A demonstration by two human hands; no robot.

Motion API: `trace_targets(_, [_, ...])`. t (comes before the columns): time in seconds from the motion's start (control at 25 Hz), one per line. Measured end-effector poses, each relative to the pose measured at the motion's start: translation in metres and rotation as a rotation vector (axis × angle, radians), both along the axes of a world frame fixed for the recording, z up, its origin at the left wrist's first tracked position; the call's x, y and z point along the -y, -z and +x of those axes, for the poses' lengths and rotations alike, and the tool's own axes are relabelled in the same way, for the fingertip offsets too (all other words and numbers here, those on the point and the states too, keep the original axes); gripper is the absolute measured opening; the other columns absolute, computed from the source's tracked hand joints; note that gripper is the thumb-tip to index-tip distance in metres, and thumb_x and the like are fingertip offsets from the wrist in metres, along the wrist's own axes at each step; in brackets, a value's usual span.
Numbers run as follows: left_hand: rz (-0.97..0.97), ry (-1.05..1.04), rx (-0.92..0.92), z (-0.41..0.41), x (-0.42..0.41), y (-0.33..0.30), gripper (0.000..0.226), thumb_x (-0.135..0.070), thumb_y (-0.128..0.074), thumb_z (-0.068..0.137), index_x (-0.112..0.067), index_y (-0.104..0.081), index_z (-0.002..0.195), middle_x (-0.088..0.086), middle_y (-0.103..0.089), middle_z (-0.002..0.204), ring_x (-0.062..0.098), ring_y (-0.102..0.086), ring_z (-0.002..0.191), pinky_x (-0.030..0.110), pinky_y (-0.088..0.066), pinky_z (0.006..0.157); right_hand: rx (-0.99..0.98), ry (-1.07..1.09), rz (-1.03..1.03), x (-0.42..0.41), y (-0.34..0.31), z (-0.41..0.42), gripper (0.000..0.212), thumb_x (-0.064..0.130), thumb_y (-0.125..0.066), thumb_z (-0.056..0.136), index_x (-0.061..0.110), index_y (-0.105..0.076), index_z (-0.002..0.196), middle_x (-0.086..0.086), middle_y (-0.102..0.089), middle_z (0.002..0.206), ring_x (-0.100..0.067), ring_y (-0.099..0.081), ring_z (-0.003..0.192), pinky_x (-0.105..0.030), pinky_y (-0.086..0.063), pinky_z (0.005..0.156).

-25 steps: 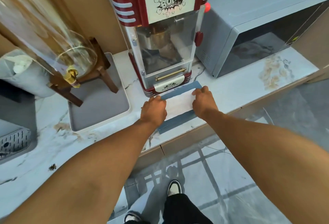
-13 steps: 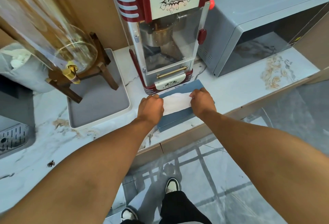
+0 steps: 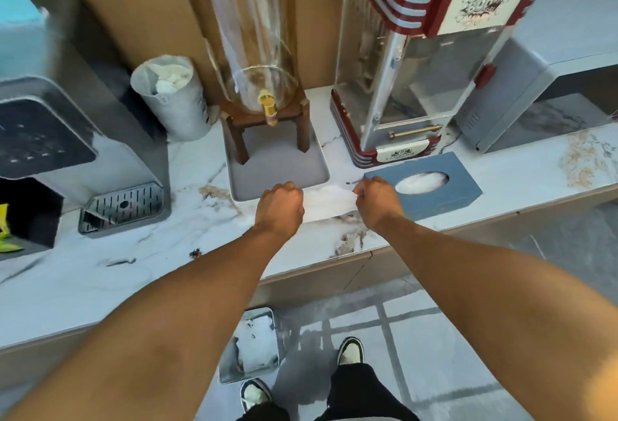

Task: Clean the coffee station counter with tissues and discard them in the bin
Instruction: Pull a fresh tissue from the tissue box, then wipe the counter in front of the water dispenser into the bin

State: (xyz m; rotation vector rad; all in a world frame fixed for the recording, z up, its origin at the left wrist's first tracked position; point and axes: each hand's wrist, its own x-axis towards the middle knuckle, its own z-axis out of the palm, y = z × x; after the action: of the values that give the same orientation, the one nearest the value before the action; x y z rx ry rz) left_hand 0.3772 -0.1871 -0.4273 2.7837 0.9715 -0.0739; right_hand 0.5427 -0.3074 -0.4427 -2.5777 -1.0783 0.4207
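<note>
A white tissue [image 3: 326,201] is stretched between my two hands just above the marble counter [image 3: 140,263]. My left hand [image 3: 279,206] grips its left end in a fist, and my right hand [image 3: 376,199] pinches its right end. A blue tissue box [image 3: 434,198] lies on the counter right of my right hand, with white tissue showing in its oval opening. On the floor below the counter edge stands a small bin [image 3: 250,347] holding used tissues. Brown stains [image 3: 351,240] mark the counter near its front edge, and a dark speck [image 3: 195,253] lies further left.
At the back stand a coffee machine [image 3: 67,139] with a drip tray, a grey cup of tissue [image 3: 174,96], a glass dispenser [image 3: 264,92] on a wooden stand in a grey tray, a red popcorn machine [image 3: 411,62] and a grey microwave [image 3: 551,79]. My shoes are on the tiled floor.
Both hands pulled a tissue off the blue box and carried it left, in front of the grey tray. The view swung left, bringing the coffee machine and the floor bin into sight.
</note>
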Motion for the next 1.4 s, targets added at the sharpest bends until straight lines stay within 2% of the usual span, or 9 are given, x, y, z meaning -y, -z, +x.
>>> trace_targets(0.12, [0.021, -0.024, -0.014, -0.077, -0.029, 0.000, 0.020, -0.009, -0.056, 0.096, -0.007, -0.072, 0.108, 0.011, -0.067, 0.109, 0.031, -0.066, 0.097, 0.039, -0.055, 0.090, 0.015, -0.068, -0.017, -0.031, 0.001, -0.067, 0.027, 0.002, -0.050, 0.091, 0.014, -0.066, 0.110, -0.014, -0.062, 0.115, -0.028, -0.059, 0.106, -0.031, -0.049, 0.092])
trace_targets(0.24, [0.033, -0.057, -0.050, -0.144, -0.057, -0.002, 0.022, -0.005, -0.054, 0.094, -0.006, -0.072, 0.106, 0.012, -0.066, 0.111, 0.033, -0.064, 0.101, 0.040, -0.052, 0.089, -0.023, -0.096, 0.020, -0.063, 0.004, -0.131, 0.029, 0.000, -0.048, 0.089, 0.012, -0.069, 0.105, -0.014, -0.063, 0.113, -0.030, -0.060, 0.104, -0.031, -0.049, 0.093])
trace_targets(0.52, [-0.008, -0.137, -0.084, -0.236, -0.097, 0.002, 0.019, 0.004, -0.054, 0.090, -0.003, -0.069, 0.100, 0.013, -0.062, 0.108, 0.035, -0.063, 0.095, 0.041, -0.055, 0.076, -0.081, -0.138, 0.047, -0.114, 0.010, -0.215, 0.028, 0.003, -0.049, 0.090, 0.014, -0.069, 0.105, -0.011, -0.062, 0.115, -0.029, -0.060, 0.106, -0.030, -0.048, 0.093])
trace_targets(0.68, [-0.027, -0.202, -0.068, -0.255, -0.115, 0.017, 0.020, 0.002, -0.052, 0.092, -0.003, -0.068, 0.102, 0.015, -0.064, 0.108, 0.035, -0.062, 0.100, 0.041, -0.053, 0.077, -0.175, -0.129, 0.070, -0.132, 0.025, -0.231, 0.029, 0.003, -0.048, 0.090, 0.015, -0.067, 0.107, -0.008, -0.061, 0.116, -0.025, -0.060, 0.100, -0.026, -0.048, 0.078])
trace_targets(0.8, [-0.057, -0.267, -0.050, -0.261, -0.131, 0.031, 0.024, 0.001, -0.052, 0.092, -0.006, -0.069, 0.106, 0.013, -0.064, 0.111, 0.034, -0.061, 0.104, 0.042, -0.055, 0.081, -0.218, -0.155, 0.091, -0.151, 0.040, -0.237, 0.028, 0.004, -0.047, 0.091, 0.015, -0.065, 0.108, -0.007, -0.058, 0.118, -0.023, -0.058, 0.094, -0.027, -0.048, 0.068])
trace_targets(0.96, [-0.069, -0.355, -0.006, -0.261, -0.141, 0.052, 0.023, 0.001, -0.051, 0.093, -0.004, -0.070, 0.104, 0.014, -0.063, 0.111, 0.034, -0.061, 0.103, 0.044, -0.056, 0.083, -0.215, -0.239, 0.085, -0.168, 0.060, -0.234, 0.026, 0.006, -0.048, 0.094, 0.013, -0.064, 0.112, -0.010, -0.057, 0.119, -0.027, -0.060, 0.100, -0.031, -0.053, 0.077])
trace_targets(1.16, [-0.080, -0.369, -0.012, -0.259, -0.139, 0.083, 0.024, -0.007, -0.050, 0.096, -0.006, -0.072, 0.105, 0.015, -0.064, 0.108, 0.035, -0.061, 0.098, 0.044, -0.055, 0.085, -0.195, -0.305, 0.065, -0.164, 0.082, -0.226, 0.027, 0.005, -0.049, 0.092, 0.010, -0.066, 0.112, -0.011, -0.060, 0.117, -0.028, -0.059, 0.107, -0.031, -0.048, 0.092])
trace_targets(1.28, [-0.084, -0.378, 0.010, -0.255, -0.139, 0.090, 0.023, -0.008, -0.050, 0.095, -0.005, -0.072, 0.102, 0.014, -0.065, 0.106, 0.036, -0.061, 0.097, 0.044, -0.053, 0.085, -0.197, -0.311, 0.093, -0.164, 0.086, -0.225, 0.026, 0.005, -0.051, 0.090, 0.009, -0.065, 0.112, -0.010, -0.060, 0.115, -0.028, -0.060, 0.104, -0.034, -0.048, 0.093])
trace_targets(1.4, [-0.111, -0.376, 0.034, -0.258, -0.139, 0.095, 0.022, -0.009, -0.051, 0.095, -0.004, -0.071, 0.103, 0.015, -0.063, 0.108, 0.036, -0.058, 0.103, 0.045, -0.051, 0.089, -0.203, -0.315, 0.097, -0.164, 0.088, -0.226, 0.026, 0.007, -0.052, 0.089, 0.010, -0.063, 0.112, -0.008, -0.058, 0.115, -0.026, -0.060, 0.102, -0.035, -0.050, 0.091])
